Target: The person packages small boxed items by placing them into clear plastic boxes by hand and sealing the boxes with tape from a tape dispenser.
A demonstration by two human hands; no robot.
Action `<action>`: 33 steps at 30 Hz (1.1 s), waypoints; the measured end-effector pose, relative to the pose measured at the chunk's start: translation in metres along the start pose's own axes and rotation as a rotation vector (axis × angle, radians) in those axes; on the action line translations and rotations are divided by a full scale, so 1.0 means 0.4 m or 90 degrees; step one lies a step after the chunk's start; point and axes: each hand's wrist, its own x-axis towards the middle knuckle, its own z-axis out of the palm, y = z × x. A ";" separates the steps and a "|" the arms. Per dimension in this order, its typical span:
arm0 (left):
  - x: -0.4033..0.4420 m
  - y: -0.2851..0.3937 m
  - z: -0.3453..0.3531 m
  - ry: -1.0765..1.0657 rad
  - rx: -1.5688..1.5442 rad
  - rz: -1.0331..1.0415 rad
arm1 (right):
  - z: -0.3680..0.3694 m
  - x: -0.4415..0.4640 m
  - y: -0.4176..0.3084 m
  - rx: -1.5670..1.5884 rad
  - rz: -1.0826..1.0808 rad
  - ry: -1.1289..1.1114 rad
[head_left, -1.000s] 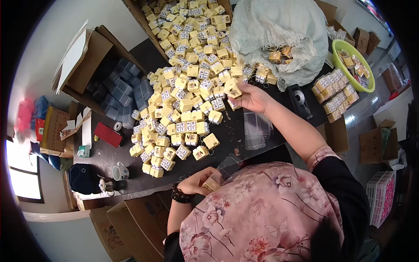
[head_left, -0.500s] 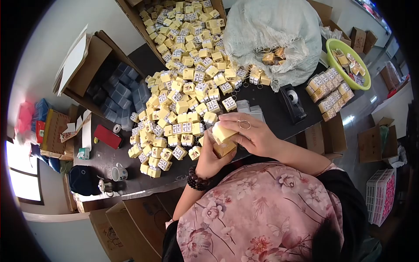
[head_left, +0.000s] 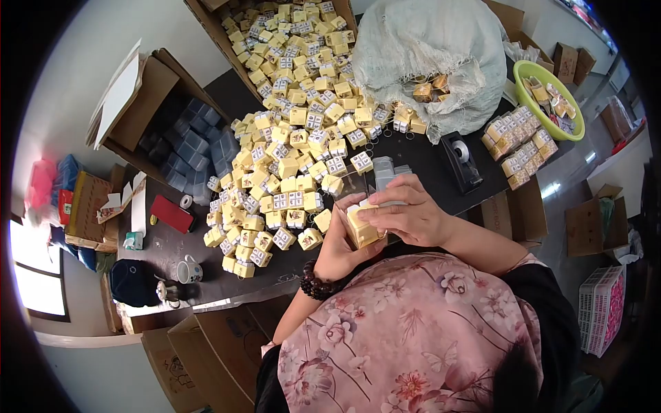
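My left hand (head_left: 335,249) is wrapped round a small gold-printed box (head_left: 363,236), with its thumb along the near side. At the box's top sits a yellow cube (head_left: 354,215), partly covered by fingers. My right hand (head_left: 405,212) pinches the cube from above and the right, its fingertips against it. Just left of the hands spreads a heap of yellow-and-white cubes (head_left: 286,165), some with metal key rings. Clear plastic boxes (head_left: 387,172) lie beyond my right hand.
A cardboard box (head_left: 231,51) spills cubes at the back. A white woven sack (head_left: 430,48) stands beside it. On the right are a tape dispenser (head_left: 463,164), stacked packs (head_left: 527,151) and a green basin (head_left: 577,131). A mug (head_left: 188,270) and red phone-like object (head_left: 172,213) lie left.
My right hand has brought the yellow cube down to the top of the box. The key ring that showed over my right fingers is out of sight.
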 end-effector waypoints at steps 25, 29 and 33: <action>-0.006 -0.031 0.002 -0.010 -0.173 0.080 | -0.042 0.047 -0.003 0.394 0.453 -0.037; -0.007 -0.024 0.019 0.121 -0.336 -0.124 | -0.019 0.008 0.001 0.349 0.403 -0.102; 0.002 -0.037 0.002 -0.012 -0.390 -0.140 | 0.002 -0.011 -0.018 0.376 0.409 -0.147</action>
